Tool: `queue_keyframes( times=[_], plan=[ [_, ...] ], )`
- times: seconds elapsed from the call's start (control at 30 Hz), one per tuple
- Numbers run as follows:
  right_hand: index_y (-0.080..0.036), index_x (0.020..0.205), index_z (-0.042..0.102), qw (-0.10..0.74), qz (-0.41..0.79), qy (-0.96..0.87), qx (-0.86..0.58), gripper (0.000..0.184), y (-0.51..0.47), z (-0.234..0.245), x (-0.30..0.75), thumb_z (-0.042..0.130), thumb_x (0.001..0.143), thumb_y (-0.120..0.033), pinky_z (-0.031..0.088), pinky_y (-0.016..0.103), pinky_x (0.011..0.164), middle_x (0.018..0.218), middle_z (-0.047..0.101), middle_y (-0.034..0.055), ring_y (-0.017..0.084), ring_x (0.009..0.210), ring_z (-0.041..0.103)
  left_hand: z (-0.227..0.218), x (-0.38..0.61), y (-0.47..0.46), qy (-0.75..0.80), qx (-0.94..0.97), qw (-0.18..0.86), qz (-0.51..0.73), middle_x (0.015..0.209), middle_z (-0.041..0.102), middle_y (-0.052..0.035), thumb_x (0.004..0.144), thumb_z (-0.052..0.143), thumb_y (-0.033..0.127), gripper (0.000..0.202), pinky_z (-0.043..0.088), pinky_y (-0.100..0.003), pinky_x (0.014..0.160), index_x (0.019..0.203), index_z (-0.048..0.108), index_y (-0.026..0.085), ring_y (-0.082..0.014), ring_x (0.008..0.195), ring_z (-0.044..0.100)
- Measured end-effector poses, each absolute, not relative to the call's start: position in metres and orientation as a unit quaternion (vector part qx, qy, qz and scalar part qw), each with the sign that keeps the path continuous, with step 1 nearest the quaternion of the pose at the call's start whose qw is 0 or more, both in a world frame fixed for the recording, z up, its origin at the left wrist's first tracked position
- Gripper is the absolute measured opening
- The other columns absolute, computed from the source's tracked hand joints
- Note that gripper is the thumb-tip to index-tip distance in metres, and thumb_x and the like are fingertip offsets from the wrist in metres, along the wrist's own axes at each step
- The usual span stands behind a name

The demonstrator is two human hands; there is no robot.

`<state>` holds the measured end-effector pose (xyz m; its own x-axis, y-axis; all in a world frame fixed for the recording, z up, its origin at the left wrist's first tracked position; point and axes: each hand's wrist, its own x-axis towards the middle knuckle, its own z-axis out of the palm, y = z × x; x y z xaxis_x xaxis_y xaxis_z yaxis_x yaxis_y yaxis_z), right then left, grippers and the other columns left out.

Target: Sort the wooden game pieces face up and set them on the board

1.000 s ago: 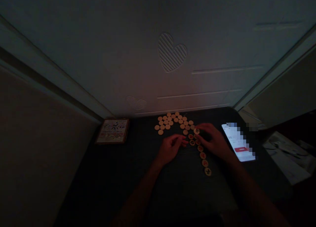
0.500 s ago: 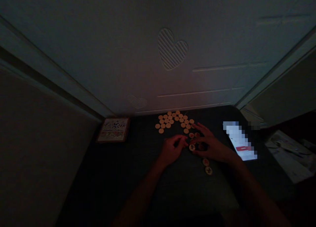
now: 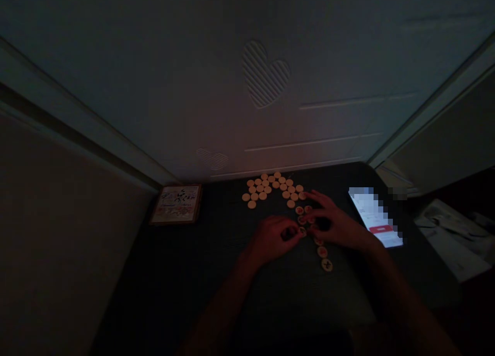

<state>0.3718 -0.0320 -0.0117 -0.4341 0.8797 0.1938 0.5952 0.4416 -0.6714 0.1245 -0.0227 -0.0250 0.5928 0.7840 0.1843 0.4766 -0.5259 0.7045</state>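
Observation:
The scene is very dim. A cluster of round pale wooden discs (image 3: 270, 188) lies blank side up at the far edge of a dark table (image 3: 216, 273). A short row of discs with marks on them (image 3: 324, 258) runs toward me. My left hand (image 3: 273, 238) is curled, its fingertips pinching one marked disc (image 3: 302, 231). My right hand (image 3: 334, 222) rests over the row just right of it, fingers spread and reaching toward the cluster's near edge.
A lit phone (image 3: 375, 217) lies on the table to the right of my right hand. A small square printed box (image 3: 177, 204) sits at the left. A white panel with heart shapes (image 3: 265, 80) stands behind the table. Papers (image 3: 452, 237) lie off the right edge.
My left hand has closed in on a marked disc in the row. My right hand drew back from the cluster over the row, then stretched its fingers forward again.

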Motion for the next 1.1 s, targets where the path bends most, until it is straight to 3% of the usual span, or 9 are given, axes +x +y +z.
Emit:
queue_keyframes(
  times=[0.17,0.23,0.43,0.8,1.1],
  plan=[
    [-0.032,0.113,0.072,0.296,0.264,-0.772,-0.496,0.03,-0.028,-0.01,0.383,0.076,0.083,-0.028,0.041,0.061,0.113,0.153,0.047,0.0055,0.032,0.14,0.046,-0.022,0.123,-0.023,0.347,0.861,0.293,0.23,0.099,0.075,-0.003,0.091,0.067,0.038,0.016,0.047,-0.036,0.088,0.1,0.074,0.025,-0.0187,0.086,0.068],
    [-0.031,0.118,0.07,0.285,0.271,-0.765,-0.51,0.036,-0.028,-0.012,0.387,0.077,0.083,-0.031,0.042,0.06,0.113,0.153,0.047,0.007,0.032,0.139,0.048,-0.022,0.123,-0.023,0.342,0.864,0.293,0.226,0.104,0.075,-0.0031,0.092,0.066,0.036,0.016,0.046,-0.036,0.09,0.103,0.073,0.026,-0.0189,0.089,0.068],
    [-0.036,0.14,0.056,0.256,0.286,-0.772,-0.506,0.066,-0.03,-0.018,0.392,0.08,0.079,-0.038,0.041,0.061,0.114,0.158,0.04,0.008,0.034,0.144,0.042,-0.022,0.124,-0.022,0.342,0.867,0.287,0.223,0.105,0.074,-0.0029,0.094,0.064,0.035,0.017,0.046,-0.038,0.092,0.104,0.074,0.027,-0.02,0.098,0.068],
    [-0.037,0.15,0.046,0.236,0.309,-0.776,-0.496,0.075,-0.034,-0.015,0.396,0.078,0.082,-0.037,0.037,0.062,0.117,0.164,0.033,0.0073,0.034,0.15,0.032,-0.024,0.125,-0.021,0.34,0.867,0.287,0.226,0.106,0.076,-0.0027,0.094,0.063,0.033,0.015,0.046,-0.037,0.09,0.103,0.075,0.027,-0.0201,0.097,0.069],
    [-0.038,0.15,0.046,0.236,0.313,-0.777,-0.492,0.08,-0.034,-0.018,0.397,0.081,0.079,-0.033,0.035,0.061,0.118,0.164,0.032,0.0065,0.034,0.151,0.029,-0.024,0.126,-0.021,0.336,0.871,0.284,0.217,0.108,0.076,-0.0015,0.095,0.063,0.031,0.015,0.046,-0.038,0.092,0.104,0.075,0.028,-0.0203,0.099,0.069]
  ],
)
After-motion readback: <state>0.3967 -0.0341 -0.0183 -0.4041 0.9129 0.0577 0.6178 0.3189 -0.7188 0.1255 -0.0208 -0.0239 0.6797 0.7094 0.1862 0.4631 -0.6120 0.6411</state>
